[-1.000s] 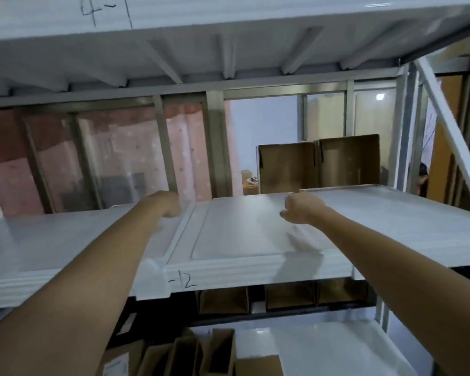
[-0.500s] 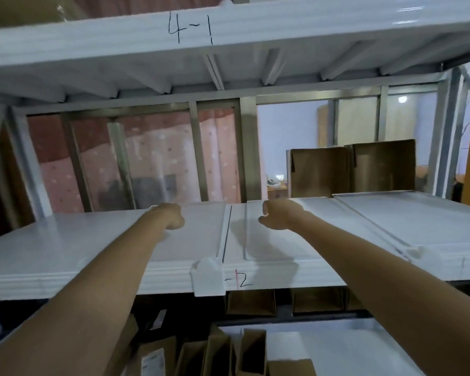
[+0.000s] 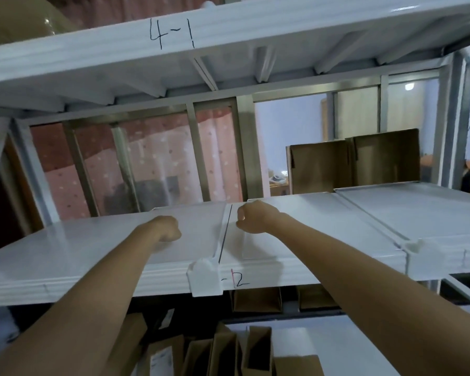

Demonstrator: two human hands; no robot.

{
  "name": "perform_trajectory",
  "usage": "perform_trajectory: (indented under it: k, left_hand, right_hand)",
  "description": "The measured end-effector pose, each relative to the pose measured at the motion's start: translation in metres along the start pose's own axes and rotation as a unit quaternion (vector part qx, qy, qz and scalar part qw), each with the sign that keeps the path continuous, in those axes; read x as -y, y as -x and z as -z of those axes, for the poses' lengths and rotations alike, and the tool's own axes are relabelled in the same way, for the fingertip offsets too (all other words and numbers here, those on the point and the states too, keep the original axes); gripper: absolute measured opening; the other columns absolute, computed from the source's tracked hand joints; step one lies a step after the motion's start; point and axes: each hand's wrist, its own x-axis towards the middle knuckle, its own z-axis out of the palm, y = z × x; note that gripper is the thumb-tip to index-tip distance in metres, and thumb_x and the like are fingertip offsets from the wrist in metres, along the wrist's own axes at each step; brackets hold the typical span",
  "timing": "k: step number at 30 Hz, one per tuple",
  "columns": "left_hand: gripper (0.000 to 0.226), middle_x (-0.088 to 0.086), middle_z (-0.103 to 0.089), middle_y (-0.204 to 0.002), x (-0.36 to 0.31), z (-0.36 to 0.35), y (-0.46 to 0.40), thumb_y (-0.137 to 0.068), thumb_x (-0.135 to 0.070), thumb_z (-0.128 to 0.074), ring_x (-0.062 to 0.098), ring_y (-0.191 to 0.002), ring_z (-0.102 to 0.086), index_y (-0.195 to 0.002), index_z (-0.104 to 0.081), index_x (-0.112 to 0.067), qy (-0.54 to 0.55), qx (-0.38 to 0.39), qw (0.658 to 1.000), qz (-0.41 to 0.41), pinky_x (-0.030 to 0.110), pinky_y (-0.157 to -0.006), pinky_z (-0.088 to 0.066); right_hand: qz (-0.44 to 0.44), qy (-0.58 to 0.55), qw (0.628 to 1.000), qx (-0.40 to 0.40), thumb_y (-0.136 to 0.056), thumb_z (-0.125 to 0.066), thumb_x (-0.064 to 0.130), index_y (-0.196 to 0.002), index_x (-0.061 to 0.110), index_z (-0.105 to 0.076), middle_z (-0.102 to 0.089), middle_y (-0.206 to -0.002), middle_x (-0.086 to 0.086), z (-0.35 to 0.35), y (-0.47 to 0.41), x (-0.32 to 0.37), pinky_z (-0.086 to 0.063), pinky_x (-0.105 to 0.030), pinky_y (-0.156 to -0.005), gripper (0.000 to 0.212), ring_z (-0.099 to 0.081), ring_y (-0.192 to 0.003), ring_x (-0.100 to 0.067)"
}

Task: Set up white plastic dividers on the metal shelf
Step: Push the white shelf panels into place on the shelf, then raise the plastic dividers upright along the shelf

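The white metal shelf (image 3: 65, 256) runs across the view at chest height, its front edge marked "-12". A white plastic divider (image 3: 223, 240) runs front to back over it, and its white end clip (image 3: 204, 278) hooks over the front edge. My left hand (image 3: 167, 229) rests knuckles-down on the shelf just left of the divider, fingers curled, nothing visible in it. My right hand (image 3: 251, 217) sits close to the divider's right side near the back, fingers curled; whether it touches the strip is unclear. A second divider (image 3: 414, 246) stands further right.
The shelf above (image 3: 228, 31), marked "4-1", hangs low over my hands. Two brown cardboard boxes (image 3: 353, 164) stand behind the shelf at the right. More cardboard boxes (image 3: 228, 351) sit on the level below. Metal uprights (image 3: 449, 126) frame the right side.
My right hand has moved left toward the middle divider, so both hands now flank it closely. My view has swung left and upward, bringing the "4-1" shelf edge into sight.
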Motion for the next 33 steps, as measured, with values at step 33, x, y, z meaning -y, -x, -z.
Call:
perform_trajectory:
  k: [33]
  left_hand:
    - [0.046,0.019,-0.053,-0.133,0.142,-0.034,-0.019,-0.094,-0.018,-0.045,0.034,-0.118,-0.054,-0.135,-0.041,0.002,0.265,-0.084,0.957,0.078,0.034,-0.091,-0.046]
  right_hand:
    - [-0.19,0.007,0.981,0.031,-0.094,-0.041,0.021,-0.11,0.004,-0.057,-0.062,-0.103,-0.011,-0.024,-0.036,0.111,-0.047,-0.028,-0.072,0.029,-0.056,-0.081,-0.025]
